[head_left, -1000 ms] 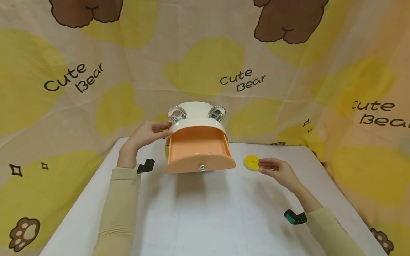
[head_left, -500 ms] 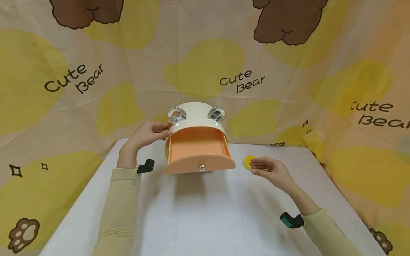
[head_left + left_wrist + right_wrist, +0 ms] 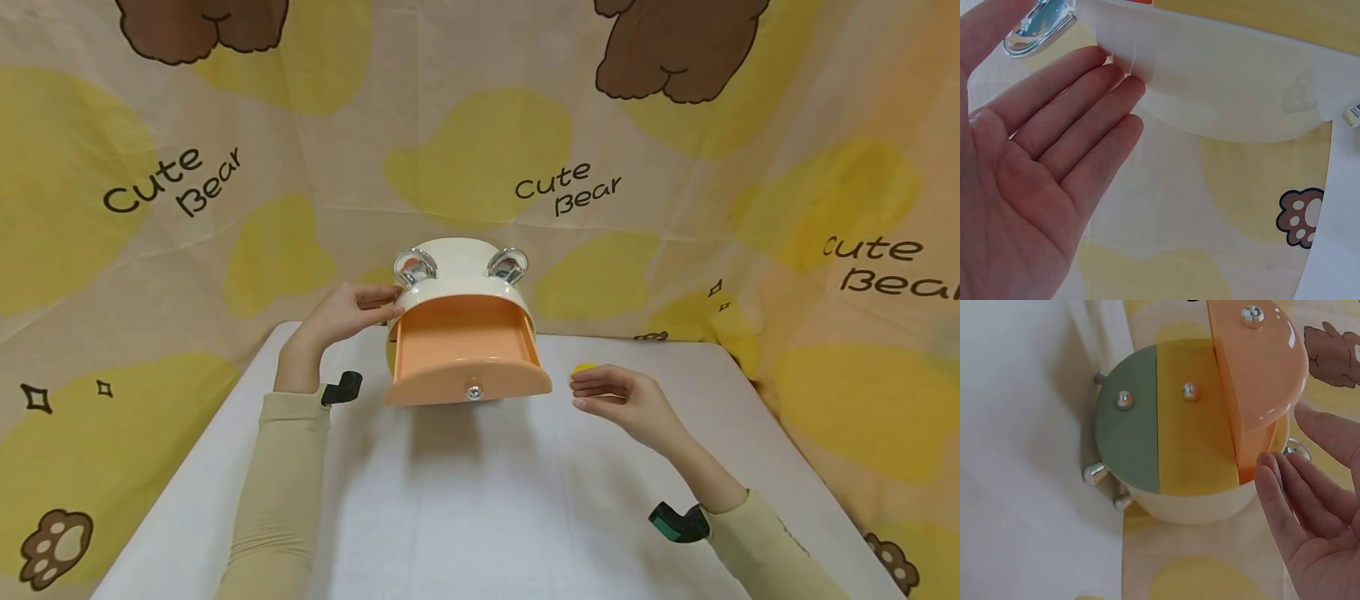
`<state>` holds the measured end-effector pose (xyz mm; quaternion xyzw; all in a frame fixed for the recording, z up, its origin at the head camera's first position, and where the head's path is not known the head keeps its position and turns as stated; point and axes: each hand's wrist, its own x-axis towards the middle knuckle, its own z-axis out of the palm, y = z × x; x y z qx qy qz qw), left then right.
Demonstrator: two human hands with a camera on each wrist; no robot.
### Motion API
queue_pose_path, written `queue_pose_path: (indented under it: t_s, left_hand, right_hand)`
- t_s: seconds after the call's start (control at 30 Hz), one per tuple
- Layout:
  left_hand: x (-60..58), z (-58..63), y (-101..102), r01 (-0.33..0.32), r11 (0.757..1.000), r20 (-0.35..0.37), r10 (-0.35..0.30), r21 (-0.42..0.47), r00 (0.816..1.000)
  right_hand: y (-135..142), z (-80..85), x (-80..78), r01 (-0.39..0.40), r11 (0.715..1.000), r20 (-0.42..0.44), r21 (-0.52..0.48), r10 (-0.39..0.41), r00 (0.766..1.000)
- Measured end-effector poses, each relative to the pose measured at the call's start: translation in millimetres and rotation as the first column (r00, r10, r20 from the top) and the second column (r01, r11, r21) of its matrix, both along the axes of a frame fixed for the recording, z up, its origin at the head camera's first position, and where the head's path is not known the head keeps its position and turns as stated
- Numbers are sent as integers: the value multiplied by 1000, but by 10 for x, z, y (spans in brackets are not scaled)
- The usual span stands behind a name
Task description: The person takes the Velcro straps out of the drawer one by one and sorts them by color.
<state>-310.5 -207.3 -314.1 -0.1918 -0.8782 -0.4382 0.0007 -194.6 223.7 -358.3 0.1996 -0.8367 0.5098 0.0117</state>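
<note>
A small round-fronted drawer cabinet in cream, with silver ears, stands at the back of the table. Its orange top drawer is pulled out and holds nothing visible. Straight fingers of my left hand touch the cabinet's left side; the left wrist view shows the fingertips at its cream wall. My right hand hovers right of the drawer, fingers loosely bent and nothing in them. Behind its fingertips a yellow disc lies mostly hidden.
In the right wrist view, a yellow drawer and a green drawer are closed below the orange one. Short silver feet carry the cabinet. White cloth covers the table, and a bear-print curtain hangs close behind.
My right hand has moved left, its fingers passing in front of the yellow disc and now covering most of it. The left hand, cabinet and drawer stay put.
</note>
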Motion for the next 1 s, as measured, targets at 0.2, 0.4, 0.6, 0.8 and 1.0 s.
queue_pose_path:
  t_s: [0.2,0.4,0.6,0.8,1.0]
  left_hand:
    - [-12,-13,-4,3,1000,-10,-3,-10,1000]
    - [-11,-5,2,-8,1000,-13,8,-26,1000]
    - [-3,1,-3,2,999,-17,-2,-35,1000]
    - [-13,-5,-7,1,1000,-9,-2,-31,1000]
    - [-23,-14,-17,26,999,-5,-26,-29,1000]
  right_hand:
    - [-135,89,68,13,1000,-5,1,-13,1000]
    - [-294,154,115,16,1000,9,-1,-16,1000]
    - [-467,182,134,-22,999,11,-42,22,1000]
    - [-639,188,151,-37,999,8,-6,38,999]
    - [-823,146,182,-47,999,16,22,47,999]
